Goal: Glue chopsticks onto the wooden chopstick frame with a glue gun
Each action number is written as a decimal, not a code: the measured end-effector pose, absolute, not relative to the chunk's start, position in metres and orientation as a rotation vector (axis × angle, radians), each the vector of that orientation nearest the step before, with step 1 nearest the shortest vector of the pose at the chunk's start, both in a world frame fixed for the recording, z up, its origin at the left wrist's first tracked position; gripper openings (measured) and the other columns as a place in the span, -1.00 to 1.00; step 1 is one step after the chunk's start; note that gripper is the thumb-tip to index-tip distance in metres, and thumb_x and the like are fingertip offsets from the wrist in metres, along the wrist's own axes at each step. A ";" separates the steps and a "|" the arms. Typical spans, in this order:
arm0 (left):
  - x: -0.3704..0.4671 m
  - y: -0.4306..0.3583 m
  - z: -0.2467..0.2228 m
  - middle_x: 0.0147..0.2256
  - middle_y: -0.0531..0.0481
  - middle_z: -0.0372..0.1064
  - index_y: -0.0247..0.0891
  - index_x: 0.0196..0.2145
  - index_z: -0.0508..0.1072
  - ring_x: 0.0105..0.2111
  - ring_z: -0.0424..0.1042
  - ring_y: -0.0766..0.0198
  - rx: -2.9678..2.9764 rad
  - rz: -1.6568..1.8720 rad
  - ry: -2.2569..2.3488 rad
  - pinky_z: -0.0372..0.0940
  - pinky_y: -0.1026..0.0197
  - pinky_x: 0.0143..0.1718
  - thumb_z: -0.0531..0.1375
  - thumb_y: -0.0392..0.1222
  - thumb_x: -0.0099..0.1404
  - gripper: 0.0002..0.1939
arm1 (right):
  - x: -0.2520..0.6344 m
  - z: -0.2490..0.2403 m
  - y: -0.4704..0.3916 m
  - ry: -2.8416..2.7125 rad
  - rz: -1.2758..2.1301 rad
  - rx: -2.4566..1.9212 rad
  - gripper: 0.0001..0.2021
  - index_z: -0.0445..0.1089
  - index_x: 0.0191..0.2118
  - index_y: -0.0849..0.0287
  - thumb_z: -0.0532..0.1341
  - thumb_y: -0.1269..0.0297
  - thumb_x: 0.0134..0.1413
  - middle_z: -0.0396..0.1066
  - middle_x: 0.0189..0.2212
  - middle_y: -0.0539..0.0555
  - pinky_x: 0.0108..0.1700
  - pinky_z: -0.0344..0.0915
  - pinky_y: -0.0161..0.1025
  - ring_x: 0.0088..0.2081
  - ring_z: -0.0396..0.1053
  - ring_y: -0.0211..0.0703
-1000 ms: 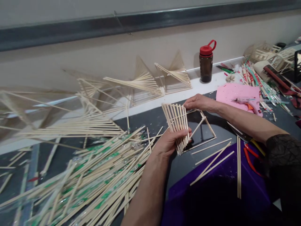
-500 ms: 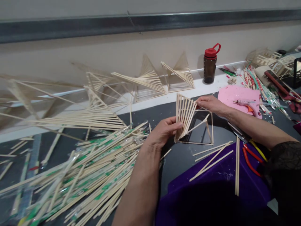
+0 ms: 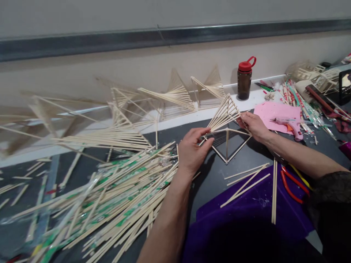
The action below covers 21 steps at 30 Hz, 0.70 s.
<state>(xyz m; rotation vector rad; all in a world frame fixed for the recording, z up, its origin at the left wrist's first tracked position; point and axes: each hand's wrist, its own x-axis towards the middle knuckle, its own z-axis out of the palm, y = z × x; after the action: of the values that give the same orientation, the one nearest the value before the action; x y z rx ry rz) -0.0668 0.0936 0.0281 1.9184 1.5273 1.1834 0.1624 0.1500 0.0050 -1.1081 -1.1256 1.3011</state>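
Note:
A small frame of thin wooden sticks is held above the dark table, its fanned sticks on top and a triangle of sticks below. My left hand pinches its left corner between thumb and fingers. At the right corner, my right hand grips the frame with closed fingertips. Several loose sticks lie just below the frame, partly over a purple surface.
A pile of wrapped sticks covers the left. Finished stick structures stand along the wall. Behind my right hand are a bottle, a pink sheet and a glue gun. Red-handled pliers lie at the right.
The stick frame has turned in my hands, its fan now leaning right and its lower triangle pointing towards me. My left hand has moved slightly up. The view has shifted slightly.

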 end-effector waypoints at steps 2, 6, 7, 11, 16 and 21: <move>-0.064 0.094 0.024 -0.17 -0.08 0.54 -0.19 -0.22 0.60 -0.17 0.48 0.16 2.018 1.167 1.610 0.34 0.17 -0.16 0.22 -0.13 0.24 -0.80 | 0.161 0.005 0.145 -1.119 1.299 -1.125 -0.70 0.30 -0.45 0.11 0.29 0.00 -0.06 0.37 -0.46 -0.02 -0.31 0.22 -0.27 -0.42 0.25 -0.26; -0.061 0.096 0.018 -0.19 -0.07 0.55 -0.17 -0.27 0.59 -0.22 0.50 0.17 2.053 1.151 1.696 0.33 0.20 -0.22 0.19 -0.11 0.29 -0.81 | 0.159 0.004 0.138 -1.074 1.327 -1.154 -0.72 0.30 -0.45 0.12 0.29 0.02 -0.09 0.36 -0.46 -0.01 -0.33 0.20 -0.27 -0.45 0.21 -0.28; -0.061 0.096 0.017 -0.19 -0.07 0.55 -0.18 -0.26 0.59 -0.23 0.50 0.17 2.062 1.155 1.694 0.33 0.21 -0.24 0.20 -0.11 0.28 -0.82 | 0.158 0.004 0.137 -1.055 1.336 -1.160 -0.72 0.31 -0.45 0.12 0.29 0.03 -0.09 0.36 -0.45 0.00 -0.34 0.20 -0.27 -0.45 0.21 -0.28; -0.061 0.097 0.013 -0.18 -0.07 0.54 -0.17 -0.25 0.58 -0.22 0.50 0.16 2.111 1.146 1.711 0.30 0.21 -0.26 0.19 -0.13 0.29 -0.83 | 0.156 0.004 0.132 -1.021 1.338 -1.177 -0.75 0.30 -0.46 0.12 0.28 0.07 -0.08 0.37 -0.45 0.01 -0.34 0.21 -0.26 -0.46 0.20 -0.28; -0.064 0.099 0.011 -0.18 -0.07 0.54 -0.16 -0.27 0.56 -0.20 0.49 0.17 2.133 1.171 1.761 0.27 0.21 -0.23 0.15 -0.14 0.32 -0.82 | 0.152 0.007 0.123 -0.997 1.370 -1.197 -0.78 0.33 -0.43 0.12 0.29 0.09 -0.06 0.42 -0.43 0.02 -0.29 0.26 -0.27 -0.41 0.27 -0.26; -0.070 0.101 0.012 -0.18 -0.10 0.53 -0.18 -0.26 0.56 -0.23 0.48 0.18 2.138 1.156 1.819 0.26 0.21 -0.21 0.14 -0.15 0.31 -0.81 | 0.148 0.010 0.116 -0.999 1.434 -1.193 -0.77 0.32 -0.46 0.14 0.31 0.11 -0.07 0.44 -0.46 0.00 -0.27 0.27 -0.29 -0.41 0.31 -0.27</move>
<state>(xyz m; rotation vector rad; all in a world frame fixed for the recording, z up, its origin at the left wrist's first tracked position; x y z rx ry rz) -0.0700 0.1015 0.0116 2.1384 1.8186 1.1561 0.1476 0.1162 0.0099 -1.1927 -0.9991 1.4336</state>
